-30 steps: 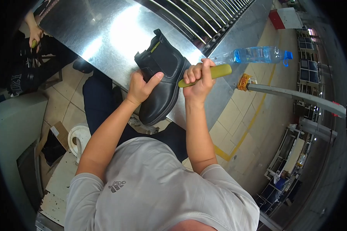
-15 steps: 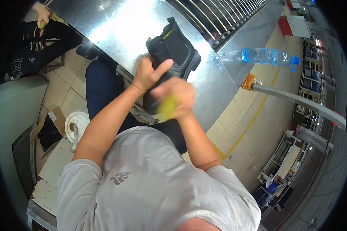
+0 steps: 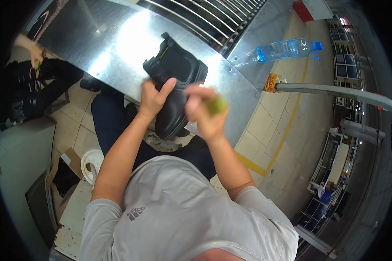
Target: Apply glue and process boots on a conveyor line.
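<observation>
A black boot (image 3: 173, 114) is held slanting over the near edge of the metal table, its rounded toe toward me and its notched top on the far side. My left hand (image 3: 152, 99) grips the boot's left side, with the thumb lying across the shaft. Close against the boot's right side, my right hand (image 3: 207, 114) is closed on a yellow-green object (image 3: 216, 105). Motion blur hides that object's kind, and whether its end touches the boot cannot be made out.
The shiny metal table (image 3: 80, 32) has a rack of metal bars (image 3: 204, 19) beyond it. A clear blue-capped bottle (image 3: 287, 50) lies at the right. On the left, another person's hand (image 3: 37, 54) holds something yellow-green. A white bucket (image 3: 91, 163) stands by my left arm.
My right hand has swung from in front of the boot's lower part to its right side, still holding the yellow-green object. My left hand keeps its grip. The whole view has shifted.
</observation>
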Action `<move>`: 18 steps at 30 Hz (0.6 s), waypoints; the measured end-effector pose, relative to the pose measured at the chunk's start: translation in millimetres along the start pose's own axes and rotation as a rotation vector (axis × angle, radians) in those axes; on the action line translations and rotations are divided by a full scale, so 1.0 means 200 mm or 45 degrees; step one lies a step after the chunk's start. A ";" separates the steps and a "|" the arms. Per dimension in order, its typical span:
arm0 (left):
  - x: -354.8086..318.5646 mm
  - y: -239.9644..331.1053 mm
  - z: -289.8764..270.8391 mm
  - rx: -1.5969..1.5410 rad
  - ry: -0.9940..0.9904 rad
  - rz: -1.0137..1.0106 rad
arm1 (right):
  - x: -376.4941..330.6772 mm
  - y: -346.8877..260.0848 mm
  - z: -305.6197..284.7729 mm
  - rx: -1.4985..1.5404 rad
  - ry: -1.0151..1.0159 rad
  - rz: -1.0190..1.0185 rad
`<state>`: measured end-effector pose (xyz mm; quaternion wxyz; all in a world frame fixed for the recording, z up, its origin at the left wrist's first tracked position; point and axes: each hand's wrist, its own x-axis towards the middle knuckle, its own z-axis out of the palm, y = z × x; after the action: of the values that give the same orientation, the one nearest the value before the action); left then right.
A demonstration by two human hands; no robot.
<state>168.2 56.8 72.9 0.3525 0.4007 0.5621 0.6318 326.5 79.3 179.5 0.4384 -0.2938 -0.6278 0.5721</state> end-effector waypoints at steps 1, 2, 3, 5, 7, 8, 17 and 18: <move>-0.01 -0.02 0.00 -0.043 0.041 -0.003 | 0.11 0.03 -0.04 0.221 0.234 0.243; 0.00 -0.02 0.01 -0.044 0.036 0.004 | 0.23 0.06 -0.07 0.435 0.378 0.258; 0.00 -0.02 0.01 -0.044 0.034 0.012 | 0.35 0.09 -0.10 0.652 0.517 0.272; 0.01 -0.04 0.03 -0.061 -0.012 -0.007 | 0.48 0.19 -0.14 0.526 0.591 0.292; 0.00 -0.04 0.02 -0.046 -0.031 -0.044 | 0.59 0.27 -0.14 0.410 0.649 0.393; 0.00 -0.04 0.01 -0.079 -0.027 -0.053 | 0.63 0.29 -0.15 0.363 0.679 0.363; 0.01 -0.01 -0.01 -0.014 -0.041 -0.042 | 0.96 0.56 -0.17 -0.056 0.667 0.197; 0.01 -0.02 -0.01 -0.005 -0.040 -0.032 | 0.98 0.61 -0.12 -0.049 0.596 0.325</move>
<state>166.0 59.2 70.2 0.3700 0.4026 0.5602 0.6222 245.2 282.2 102.1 0.4903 -0.5031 -0.4780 0.5273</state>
